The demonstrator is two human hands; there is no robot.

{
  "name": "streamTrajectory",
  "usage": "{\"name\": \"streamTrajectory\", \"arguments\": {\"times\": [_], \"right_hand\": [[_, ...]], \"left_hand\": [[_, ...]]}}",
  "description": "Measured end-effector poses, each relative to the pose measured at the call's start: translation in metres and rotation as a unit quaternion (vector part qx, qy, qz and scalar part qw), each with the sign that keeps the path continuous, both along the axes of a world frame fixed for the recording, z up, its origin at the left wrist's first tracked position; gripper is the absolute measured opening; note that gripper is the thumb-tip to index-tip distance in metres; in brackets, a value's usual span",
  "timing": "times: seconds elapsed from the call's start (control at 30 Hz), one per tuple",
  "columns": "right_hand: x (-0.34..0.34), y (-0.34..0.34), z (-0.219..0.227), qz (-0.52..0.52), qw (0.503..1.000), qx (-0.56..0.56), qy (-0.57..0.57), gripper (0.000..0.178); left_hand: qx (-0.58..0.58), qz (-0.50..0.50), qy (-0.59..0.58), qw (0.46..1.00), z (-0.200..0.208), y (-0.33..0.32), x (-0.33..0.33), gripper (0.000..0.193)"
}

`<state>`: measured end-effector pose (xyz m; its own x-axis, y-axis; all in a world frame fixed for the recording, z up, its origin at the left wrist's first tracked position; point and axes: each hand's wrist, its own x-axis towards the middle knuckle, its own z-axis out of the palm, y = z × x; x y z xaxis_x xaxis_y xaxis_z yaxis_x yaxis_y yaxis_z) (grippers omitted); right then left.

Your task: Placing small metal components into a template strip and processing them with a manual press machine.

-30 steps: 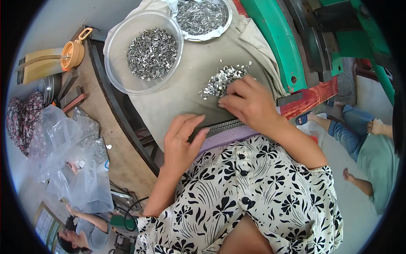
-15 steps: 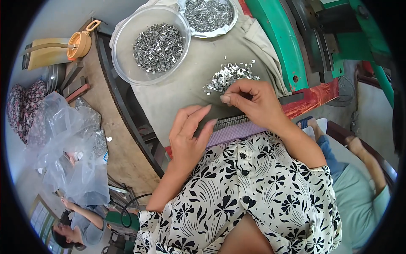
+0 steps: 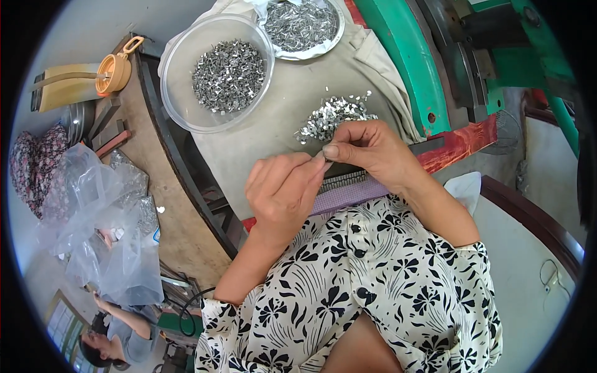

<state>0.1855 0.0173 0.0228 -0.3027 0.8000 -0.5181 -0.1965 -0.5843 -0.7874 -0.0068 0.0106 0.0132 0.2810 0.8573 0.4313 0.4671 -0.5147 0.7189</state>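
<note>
My left hand [image 3: 278, 194] and my right hand [image 3: 373, 154] meet at the fingertips, each closed in a pinch. Whatever lies between the fingertips is too small and too covered to name. Just beyond my right hand, a loose pile of small shiny metal pieces [image 3: 331, 116] is spread on the grey-green cloth [image 3: 249, 146]. Below the hands, close to my body, runs a dark strip holding a row of small upright metal pieces [image 3: 339, 181]. Along its near side lies a lavender checked strip [image 3: 349, 195].
A clear plastic tub [image 3: 172, 99] of small metal parts and a lined round bowl [image 3: 341, 28] of metal pins stand at the far side. Green machinery [image 3: 404, 68] rises at right. Plastic bags [image 3: 112, 205] lie on the left wooden table [image 3: 180, 239]. Another person [image 3: 127, 332] is at lower left.
My left hand has closed from spread fingers and moved right to meet my right fingertips. The person in green at the right has gone out of view.
</note>
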Motion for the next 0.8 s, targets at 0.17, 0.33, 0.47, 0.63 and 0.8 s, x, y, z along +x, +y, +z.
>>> {"name": "streamTrajectory", "arguments": {"times": [0.17,0.33,0.47,0.63,0.8], "right_hand": [[0.006,0.004,0.003,0.021,1.000,-0.015,-0.011,0.011],[0.002,0.002,0.005,0.038,0.964,0.173,-0.197,0.012],[0.003,-0.002,0.001,0.035,0.865,0.352,-0.355,0.010],[0.002,-0.015,-0.014,0.064,0.718,0.482,-0.498,0.011],[-0.002,-0.018,-0.019,0.088,0.683,0.508,-0.517,0.013]], "left_hand": [[0.121,-0.041,0.111,0.986,0.004,0.009,-0.003,0.015],[0.121,-0.041,0.122,0.984,0.003,0.016,-0.004,0.015],[0.050,-0.045,0.116,0.991,0.004,0.017,-0.008,0.019],[-0.063,-0.020,0.106,0.992,-0.011,-0.007,-0.033,0.021],[-0.145,-0.008,0.086,0.986,-0.013,-0.031,-0.044,0.027]]}}
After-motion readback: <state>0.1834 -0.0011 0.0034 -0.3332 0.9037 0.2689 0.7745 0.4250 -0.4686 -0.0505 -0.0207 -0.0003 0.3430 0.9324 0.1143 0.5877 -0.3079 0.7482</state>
